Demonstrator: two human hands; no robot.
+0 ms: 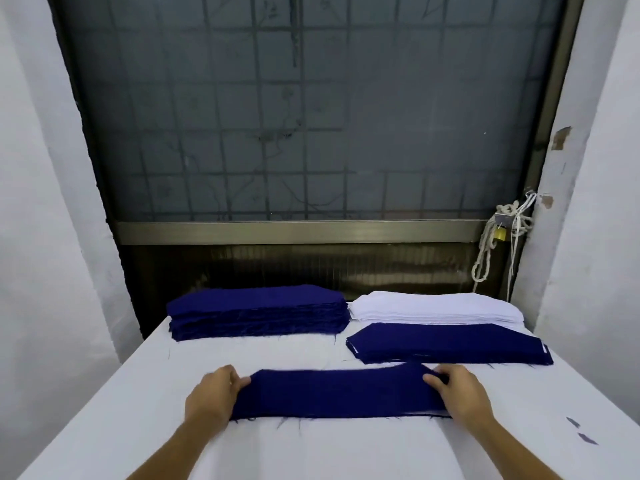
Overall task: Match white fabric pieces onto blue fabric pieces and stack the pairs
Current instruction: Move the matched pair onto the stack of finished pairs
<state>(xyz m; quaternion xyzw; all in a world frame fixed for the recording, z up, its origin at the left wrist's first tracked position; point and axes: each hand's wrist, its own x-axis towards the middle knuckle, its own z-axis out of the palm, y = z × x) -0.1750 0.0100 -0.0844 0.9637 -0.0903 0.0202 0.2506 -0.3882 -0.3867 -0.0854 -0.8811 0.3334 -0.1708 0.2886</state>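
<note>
Lower centre: left hand point(211, 393) and right hand point(457, 389) pinch opposite ends of a long dark-blue fabric strip point(336, 393) on the white counter point(104, 410), fingers point(240, 382) curled over its edges, probably squaring it over the sliver of white fabric point(440, 414) beneath.

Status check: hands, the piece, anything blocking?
Grip: left hand and right hand hold the blue piece by its ends. It lies on the table. Nothing between it and the paired stack.
</note>
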